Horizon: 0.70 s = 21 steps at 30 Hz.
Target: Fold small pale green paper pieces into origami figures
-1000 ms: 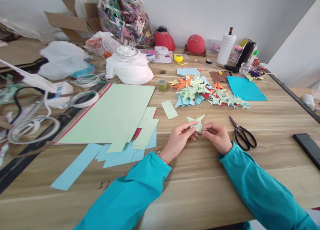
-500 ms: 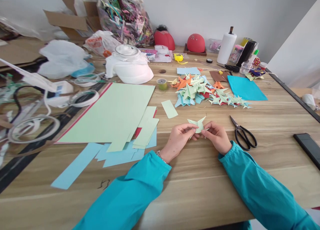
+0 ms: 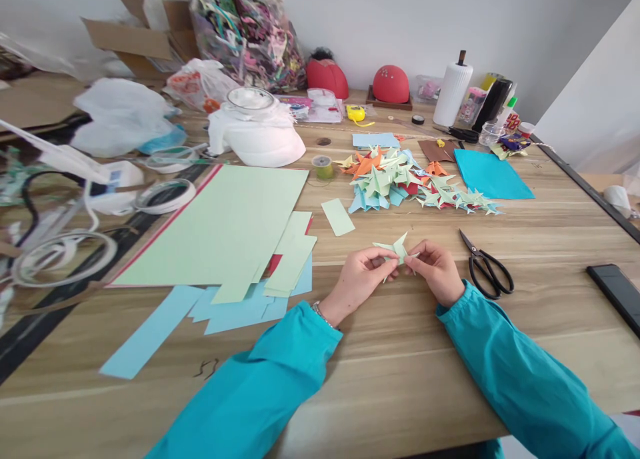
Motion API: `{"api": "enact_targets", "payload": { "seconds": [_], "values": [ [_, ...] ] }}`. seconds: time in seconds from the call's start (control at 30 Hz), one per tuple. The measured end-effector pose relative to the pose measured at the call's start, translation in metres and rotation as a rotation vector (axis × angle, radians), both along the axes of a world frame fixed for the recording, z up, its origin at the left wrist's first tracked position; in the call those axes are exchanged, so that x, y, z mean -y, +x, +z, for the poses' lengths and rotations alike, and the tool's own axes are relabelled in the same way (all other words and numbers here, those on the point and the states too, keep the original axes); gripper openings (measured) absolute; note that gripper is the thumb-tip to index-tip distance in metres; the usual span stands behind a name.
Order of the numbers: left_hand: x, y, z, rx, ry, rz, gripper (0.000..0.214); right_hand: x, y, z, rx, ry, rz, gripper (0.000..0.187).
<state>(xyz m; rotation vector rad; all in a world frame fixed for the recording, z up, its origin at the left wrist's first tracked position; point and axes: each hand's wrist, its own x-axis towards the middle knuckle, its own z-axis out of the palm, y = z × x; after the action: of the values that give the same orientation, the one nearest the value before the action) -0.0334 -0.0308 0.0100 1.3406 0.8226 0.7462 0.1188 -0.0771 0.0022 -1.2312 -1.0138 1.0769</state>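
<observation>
My left hand (image 3: 357,279) and my right hand (image 3: 437,270) meet over the wooden table (image 3: 400,366), both pinching a small pale green folded paper figure (image 3: 397,249) with pointed tips. The fingers of both hands are closed on its lower part, and its points stick up between them. Both arms wear teal sleeves. Beyond the hands lies a pile of folded paper figures (image 3: 410,182) in green, blue, orange and red.
Black scissors (image 3: 486,267) lie just right of my right hand; a dark phone (image 3: 617,294) is at the right edge. Large green sheet (image 3: 225,222), blue strips (image 3: 235,309), a small green strip (image 3: 338,217) lie left. Teal sheet (image 3: 490,176), tape rolls (image 3: 165,196), bags and clutter fill the back.
The folded figure has been turned slightly between my fingers and sits a bit lower in them. Both hands stay in nearly the same place.
</observation>
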Motion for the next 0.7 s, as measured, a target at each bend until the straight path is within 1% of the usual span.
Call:
{"api": "enact_targets", "payload": {
  "seconds": [0.1, 0.3, 0.47, 0.7],
  "values": [
    [-0.0005, -0.0003, 0.0005, -0.037, 0.030, -0.022, 0.021, 0.0004, -0.0001, 0.0002, -0.002, -0.006, 0.005, 0.029],
    [-0.0007, 0.0007, 0.0007, 0.019, -0.040, -0.016, 0.021, -0.0005, 0.0000, -0.0014, -0.030, 0.000, 0.038, 0.030],
    [-0.0003, 0.0014, 0.0030, 0.046, -0.070, -0.012, 0.022, -0.0016, 0.0005, -0.0031, -0.050, 0.009, 0.040, 0.029],
    [-0.0007, 0.0015, 0.0037, 0.036, -0.096, 0.006, 0.023, -0.0013, 0.0009, -0.0030, -0.033, -0.006, 0.042, 0.031]
  ]
}}
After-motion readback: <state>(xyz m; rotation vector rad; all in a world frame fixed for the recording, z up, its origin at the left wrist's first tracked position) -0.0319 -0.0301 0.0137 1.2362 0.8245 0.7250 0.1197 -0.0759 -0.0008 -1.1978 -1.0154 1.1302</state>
